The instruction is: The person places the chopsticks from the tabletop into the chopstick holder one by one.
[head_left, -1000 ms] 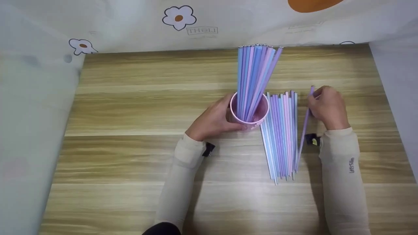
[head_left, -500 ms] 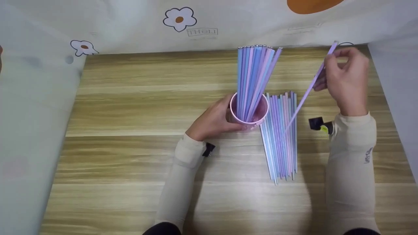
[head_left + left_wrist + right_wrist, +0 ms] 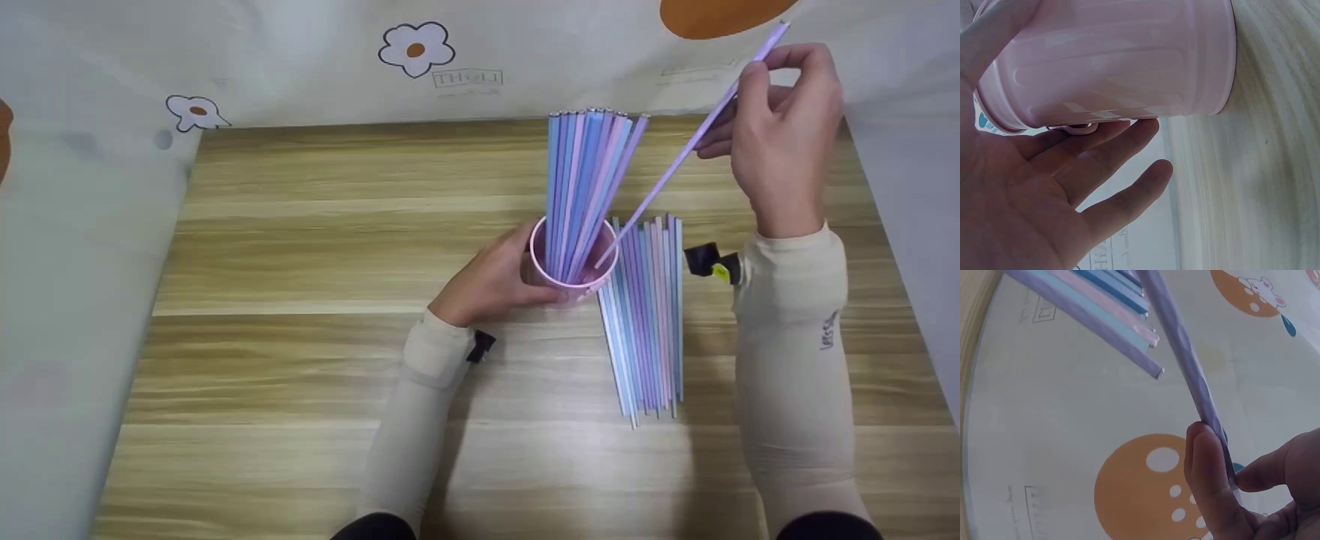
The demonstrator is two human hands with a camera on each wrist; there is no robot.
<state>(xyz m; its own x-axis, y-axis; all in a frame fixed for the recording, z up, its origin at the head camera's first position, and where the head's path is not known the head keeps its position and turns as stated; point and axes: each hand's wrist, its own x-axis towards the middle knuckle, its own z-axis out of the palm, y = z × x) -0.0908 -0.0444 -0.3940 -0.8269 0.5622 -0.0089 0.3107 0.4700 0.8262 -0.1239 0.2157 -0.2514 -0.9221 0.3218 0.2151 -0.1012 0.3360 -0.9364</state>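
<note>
My left hand holds a small pink pail on the table, thumb on the near side. In the left wrist view the pail has a glossy ribbed wall, and some fingers extend along it. A bundle of blue, pink and purple sticks stands in the pail, leaning slightly. Up at the right, my right hand pinches a long purple stick near its upper end. It slants down left, its lower end over the pail's mouth. In the right wrist view, thumb and fingertips grip the purple stick.
More pastel sticks lie side by side on the wooden table, just right of the pail. A pale sheet with flower prints rises behind the table's far edge.
My right hand has lifted the purple stick from beside the lying sticks, first up and right, then further up and left, bringing its lower end to the pail. The left hand stays on the pail.
</note>
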